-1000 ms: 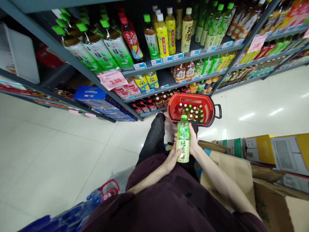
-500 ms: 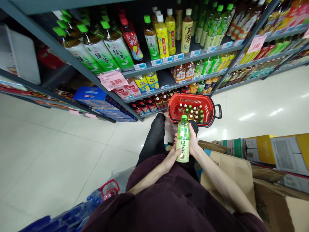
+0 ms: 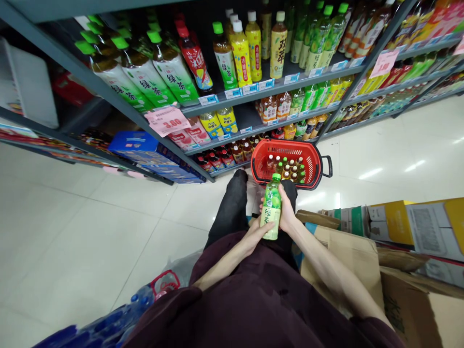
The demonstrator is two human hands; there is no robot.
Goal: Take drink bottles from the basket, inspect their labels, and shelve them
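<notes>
A green-capped bottle of green tea [image 3: 271, 208] is held in front of my lap, its label facing up at me. My left hand [image 3: 254, 233] grips the lower part of the bottle, thumb across the label. Around its upper right side my right hand [image 3: 286, 209] is closed, with fingertips showing at the far left edge. Just beyond the bottle, a red shopping basket [image 3: 312, 162] with a black rim and handle sits on the floor, several small bottles [image 3: 286, 168] standing in it.
Ahead, a grey shelf [image 3: 239, 96] carries rows of bottled drinks. Blue cartons [image 3: 134, 144] are stacked to its left. Opened cardboard boxes [image 3: 344, 251] lie at my right, and blue-capped water bottles [image 3: 134, 302] stand low on my left. Pale floor tiles [image 3: 101, 237] stretch leftward.
The green tea bottle has turned in my hands, so its label characters show at a different angle. It has shifted slightly to the left, and both hands still hold it.
</notes>
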